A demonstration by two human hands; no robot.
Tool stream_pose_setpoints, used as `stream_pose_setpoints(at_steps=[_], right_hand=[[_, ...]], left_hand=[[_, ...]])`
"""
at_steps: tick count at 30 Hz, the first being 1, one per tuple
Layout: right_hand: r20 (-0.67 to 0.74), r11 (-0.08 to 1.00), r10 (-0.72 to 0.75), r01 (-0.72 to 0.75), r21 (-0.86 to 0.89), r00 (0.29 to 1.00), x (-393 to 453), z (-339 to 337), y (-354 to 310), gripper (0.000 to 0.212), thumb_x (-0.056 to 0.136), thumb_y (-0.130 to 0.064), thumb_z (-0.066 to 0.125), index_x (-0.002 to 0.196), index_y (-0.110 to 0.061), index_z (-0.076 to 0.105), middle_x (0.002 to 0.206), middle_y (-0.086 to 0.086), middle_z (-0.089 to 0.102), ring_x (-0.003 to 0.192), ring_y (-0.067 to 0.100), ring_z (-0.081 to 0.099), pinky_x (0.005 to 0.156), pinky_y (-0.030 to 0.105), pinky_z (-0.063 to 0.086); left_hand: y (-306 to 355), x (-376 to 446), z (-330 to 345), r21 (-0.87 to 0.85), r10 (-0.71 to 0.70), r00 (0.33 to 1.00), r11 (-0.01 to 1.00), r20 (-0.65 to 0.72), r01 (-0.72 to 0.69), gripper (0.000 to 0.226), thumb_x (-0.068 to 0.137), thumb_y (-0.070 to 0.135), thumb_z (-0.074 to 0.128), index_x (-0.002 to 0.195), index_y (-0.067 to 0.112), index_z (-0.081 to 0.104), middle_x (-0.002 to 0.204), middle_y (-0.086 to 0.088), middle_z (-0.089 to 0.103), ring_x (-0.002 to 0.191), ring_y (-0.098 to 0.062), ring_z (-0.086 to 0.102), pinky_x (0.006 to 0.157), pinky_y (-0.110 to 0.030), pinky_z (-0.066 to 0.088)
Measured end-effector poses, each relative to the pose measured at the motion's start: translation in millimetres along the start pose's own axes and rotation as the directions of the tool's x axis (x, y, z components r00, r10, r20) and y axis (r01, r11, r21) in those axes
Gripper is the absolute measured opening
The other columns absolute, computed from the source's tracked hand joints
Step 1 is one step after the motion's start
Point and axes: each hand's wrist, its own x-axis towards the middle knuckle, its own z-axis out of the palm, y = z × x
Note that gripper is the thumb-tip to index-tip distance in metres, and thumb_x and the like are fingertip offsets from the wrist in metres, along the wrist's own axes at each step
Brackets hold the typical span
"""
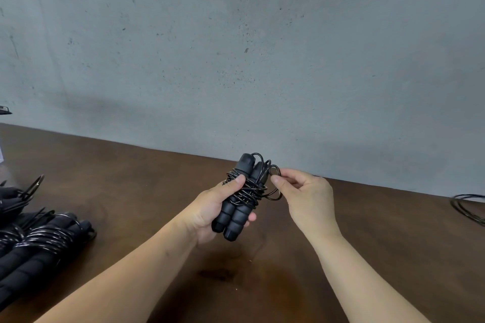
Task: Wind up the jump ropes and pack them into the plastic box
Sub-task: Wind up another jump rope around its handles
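From the head view, the brown wooden counter (131, 178) has its far edge running against a grey concrete wall (236, 34), dropping from left to right across the picture. Bare wood lies open between the forearms and toward the near edge. A pile of wound jump ropes (39, 241) crowds the left border, and a loose black cord coil (469, 208) lies at the right border. Held above the middle of the counter, the jump rope (240, 199) has both foam handles side by side, long axis near upright, tops tilted slightly right toward the wall. The left hand (212, 215) wraps its grip round the handles, thumb on the windings. The right hand (307, 194) pinches a cord loop (274, 186) just beside the handles.
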Motion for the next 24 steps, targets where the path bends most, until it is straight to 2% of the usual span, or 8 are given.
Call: stream_pose_setpoints(at_steps=[4,8,11,15,17,19,21,24], right_hand=[[0.078,0.992,-0.103,0.108,-0.063,0.992,-3.0,-1.2,-3.6,0.019,0.087,-0.021,0.073,0.096,-0.037,0.076,0.082,-0.028,0.071,0.083,-0.008,0.066,0.074,0.005,0.046],[0.101,0.920,-0.252,0.271,-0.282,0.962,-4.3,1.4,-4.1,0.020,0.092,-0.026,0.067,0.109,-0.024,0.076,0.095,-0.014,0.073,0.087,0.000,0.065,0.079,0.014,0.049],[0.107,0.862,-0.350,0.365,-0.353,0.930,-6.9,3.1,-7.5,0.020,0.094,-0.021,0.064,0.112,-0.020,0.075,0.092,-0.008,0.071,0.083,0.008,0.064,0.077,0.024,0.051],[0.075,0.910,-0.294,0.303,-0.282,0.953,-10.1,6.8,-11.9,0.021,0.094,-0.013,0.060,0.111,-0.019,0.072,0.090,-0.006,0.068,0.080,0.011,0.065,0.076,0.031,0.056],[0.059,0.936,-0.226,0.234,-0.263,0.972,-13.7,6.0,-16.8,0.026,0.092,-0.015,0.060,0.117,-0.021,0.065,0.092,-0.012,0.066,0.083,0.001,0.063,0.074,0.010,0.049],[0.057,0.955,-0.183,0.191,-0.227,0.981,-17.7,3.3,-23.8,0.034,0.089,-0.019,0.062,0.119,-0.027,0.049,0.090,-0.014,0.065,0.083,-0.004,0.060,0.067,0.005,0.044],[0.086,0.928,-0.234,0.249,-0.276,0.968,-17.0,1.1,-28.7,0.031,0.092,-0.027,0.061,0.117,-0.032,0.043,0.084,-0.012,0.065,0.078,0.000,0.061,0.063,0.009,0.045],[0.151,0.856,-0.275,0.313,-0.411,0.950,-11.3,0.8,-34.5,0.022,0.097,-0.030,0.055,0.118,-0.030,0.057,0.083,-0.011,0.065,0.078,0.007,0.061,0.066,0.019,0.046]], left_hand=[[-2.3,-1.6,0.0,0.009,0.021,0.999,1.000,0.024,-0.022,0.059,0.085,0.044,0.067,0.130,0.008,0.054,0.096,-0.017,0.068,0.076,-0.031,0.066,0.074,-0.040,0.054],[-0.8,-3.7,1.9,0.058,0.051,0.998,0.997,0.033,-0.053,0.059,0.080,0.043,0.067,0.128,0.012,0.054,0.098,-0.017,0.068,0.077,-0.032,0.065,0.074,-0.040,0.054],[0.5,-5.1,4.0,0.073,0.073,0.997,0.994,0.027,-0.075,0.055,0.082,0.042,0.069,0.127,0.014,0.055,0.099,-0.017,0.069,0.078,-0.033,0.065,0.074,-0.041,0.055],[5.5,-4.9,6.9,0.112,0.126,0.992,0.986,-0.012,-0.124,0.048,0.084,0.041,0.070,0.123,0.016,0.057,0.098,-0.017,0.070,0.079,-0.034,0.066,0.076,-0.043,0.054],[10.0,-4.1,5.9,0.181,0.152,0.988,0.973,-0.019,-0.146,0.049,0.081,0.043,0.072,0.120,0.017,0.058,0.100,-0.017,0.072,0.080,-0.035,0.068,0.082,-0.048,0.055],[12.5,-4.9,4.8,0.240,0.159,0.987,0.959,-0.021,-0.150,0.048,0.080,0.045,0.071,0.119,0.020,0.058,0.102,-0.017,0.072,0.082,-0.035,0.069,0.088,-0.052,0.054],[13.8,-6.0,6.1,0.272,0.163,0.986,0.950,-0.022,-0.151,0.044,0.083,0.043,0.073,0.118,0.021,0.058,0.102,-0.016,0.072,0.082,-0.033,0.070,0.086,-0.051,0.054],[17.1,-9.3,10.9,0.307,0.186,0.982,0.936,-0.020,-0.171,0.035,0.088,0.036,0.070,0.117,0.022,0.058,0.101,-0.016,0.072,0.079,-0.030,0.069,0.077,-0.042,0.056]])
